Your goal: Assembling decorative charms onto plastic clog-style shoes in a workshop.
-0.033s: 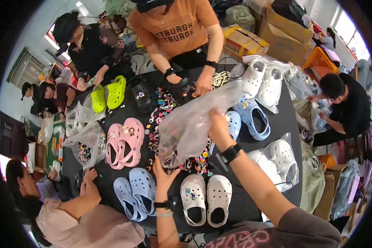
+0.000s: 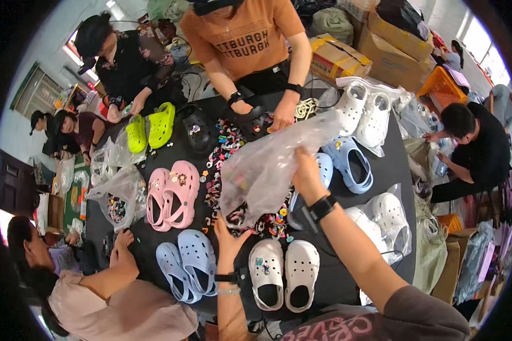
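The clear plastic bag [image 2: 273, 165] hangs between your two hands, above the black table [image 2: 347, 273]. Your left hand [image 2: 228, 234] holds its lower edge with the fingers closed on the plastic. Below these fingers stand the white clogs [image 2: 284, 274]. Your right hand [image 2: 304, 170] pinches the bag's upper part, near the blue clogs [image 2: 347, 165].

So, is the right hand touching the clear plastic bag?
Touching. The head view shows the right hand gripping the upper edge of the clear plastic bag, with the left hand holding it from below.
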A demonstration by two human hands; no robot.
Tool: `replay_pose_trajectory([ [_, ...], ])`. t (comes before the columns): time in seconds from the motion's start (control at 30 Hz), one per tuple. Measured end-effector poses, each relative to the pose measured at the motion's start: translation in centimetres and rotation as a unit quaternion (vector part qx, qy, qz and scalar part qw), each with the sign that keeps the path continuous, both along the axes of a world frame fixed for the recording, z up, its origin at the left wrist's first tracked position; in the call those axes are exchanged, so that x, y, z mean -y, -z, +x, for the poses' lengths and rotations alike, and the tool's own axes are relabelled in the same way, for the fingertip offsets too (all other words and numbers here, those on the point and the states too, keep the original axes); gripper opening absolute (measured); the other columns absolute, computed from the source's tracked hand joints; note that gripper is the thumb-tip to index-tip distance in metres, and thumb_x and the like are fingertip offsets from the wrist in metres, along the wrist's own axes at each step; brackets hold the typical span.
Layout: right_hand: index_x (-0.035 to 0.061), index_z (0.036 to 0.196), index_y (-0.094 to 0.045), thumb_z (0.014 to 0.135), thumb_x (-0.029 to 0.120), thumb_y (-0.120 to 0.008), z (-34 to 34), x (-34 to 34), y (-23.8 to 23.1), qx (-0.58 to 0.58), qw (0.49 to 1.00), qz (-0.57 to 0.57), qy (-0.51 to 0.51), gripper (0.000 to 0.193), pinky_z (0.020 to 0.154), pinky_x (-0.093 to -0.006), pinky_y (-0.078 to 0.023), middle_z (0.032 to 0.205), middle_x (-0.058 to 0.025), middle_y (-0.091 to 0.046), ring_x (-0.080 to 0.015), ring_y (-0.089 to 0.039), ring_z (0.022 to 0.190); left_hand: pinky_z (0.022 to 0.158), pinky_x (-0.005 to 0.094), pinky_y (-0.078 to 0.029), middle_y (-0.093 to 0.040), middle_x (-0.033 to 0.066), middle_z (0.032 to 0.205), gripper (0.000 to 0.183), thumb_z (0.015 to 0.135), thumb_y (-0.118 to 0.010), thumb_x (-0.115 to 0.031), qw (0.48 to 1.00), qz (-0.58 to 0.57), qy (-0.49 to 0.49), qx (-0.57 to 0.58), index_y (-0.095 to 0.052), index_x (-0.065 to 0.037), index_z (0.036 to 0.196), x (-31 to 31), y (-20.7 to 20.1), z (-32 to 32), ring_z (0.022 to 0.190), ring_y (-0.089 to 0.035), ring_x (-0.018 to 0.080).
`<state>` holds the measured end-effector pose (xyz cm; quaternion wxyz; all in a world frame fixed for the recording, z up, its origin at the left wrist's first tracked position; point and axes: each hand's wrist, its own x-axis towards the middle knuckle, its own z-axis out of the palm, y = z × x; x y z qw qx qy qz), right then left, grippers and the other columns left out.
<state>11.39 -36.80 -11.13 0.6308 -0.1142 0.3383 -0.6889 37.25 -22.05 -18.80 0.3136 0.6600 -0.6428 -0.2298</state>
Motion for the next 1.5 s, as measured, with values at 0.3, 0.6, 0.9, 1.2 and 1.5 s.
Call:
replay_pose_trajectory([
  [0.3, 0.0100, 0.126, -0.046, 0.102, 0.019, -0.037, -4.2, -0.4, 4.1, 0.175, 0.975, 0.099, -0.090, 0.027, 0.100, -0.0493, -0.042, 0.125, -0.0104, -0.054, -0.0281, -0.053, 0.115, 0.106, 0.0469, -0.032, -0.035, 0.0285, 0.137, 0.085, 0.068, -0.082, -0.023, 0.996, -0.022, -0.080, 0.015, -0.037, 0.003, 0.136, 1.5, 2.9, -0.9, 0.127, -0.036, 0.0433],
  [0.6, 0.0016, 0.123, -0.050, 0.097, 0.014, -0.042, -10.2, -9.0, -1.3, -0.137, 0.979, -0.148, -0.011, 0.030, 0.093, -0.0380, -0.048, 0.119, -0.0149, -0.058, -0.0253, -0.057, 0.110, 0.103, 0.0420, -0.038, -0.049, 0.0144, 0.133, 0.065, 0.088, -0.067, -0.027, 0.868, 0.065, -0.038, -0.490, -0.035, -0.006, 0.141, -5.6, -11.2, -2.9, 0.124, -0.047, 0.0269],
  [0.9, 0.0013, 0.122, -0.054, 0.084, 0.015, -0.062, -4.4, -27.9, -2.6, -0.443, 0.733, -0.375, -0.355, 0.041, 0.100, -0.0409, -0.040, 0.124, -0.0194, -0.054, -0.0347, -0.051, 0.118, 0.088, 0.0417, -0.049, -0.060, 0.0137, 0.115, 0.066, 0.093, -0.045, -0.054, 0.601, 0.287, 0.056, -0.744, -0.049, 0.001, 0.129, -9.6, -13.9, -9.7, 0.101, -0.059, 0.0281],
  [1.2, 0.0019, 0.138, -0.037, 0.082, 0.027, -0.069, -10.9, -32.6, -9.2, -0.303, 0.873, -0.205, -0.323, 0.069, 0.108, -0.0387, -0.030, 0.138, -0.0121, -0.041, -0.0226, -0.039, 0.130, 0.087, 0.0327, -0.049, -0.062, 0.0098, 0.113, 0.045, 0.089, -0.059, -0.024, 0.891, 0.108, 0.235, -0.374, -0.052, 0.001, 0.126, -16.8, -16.5, -14.6, 0.099, -0.061, 0.0192],
  [1.5, 0.0062, 0.136, -0.045, 0.091, 0.020, -0.062, -12.5, -36.1, -1.7, -0.260, 0.907, -0.195, -0.267, 0.050, 0.107, -0.0345, -0.032, 0.138, -0.0074, -0.045, -0.0179, -0.042, 0.126, 0.091, 0.0340, -0.045, -0.066, 0.0133, 0.109, 0.032, 0.079, -0.055, 0.001, 0.926, 0.062, 0.229, -0.293, -0.063, 0.006, 0.110, -19.3, -19.2, -19.6, 0.102, -0.061, 0.0224],
])
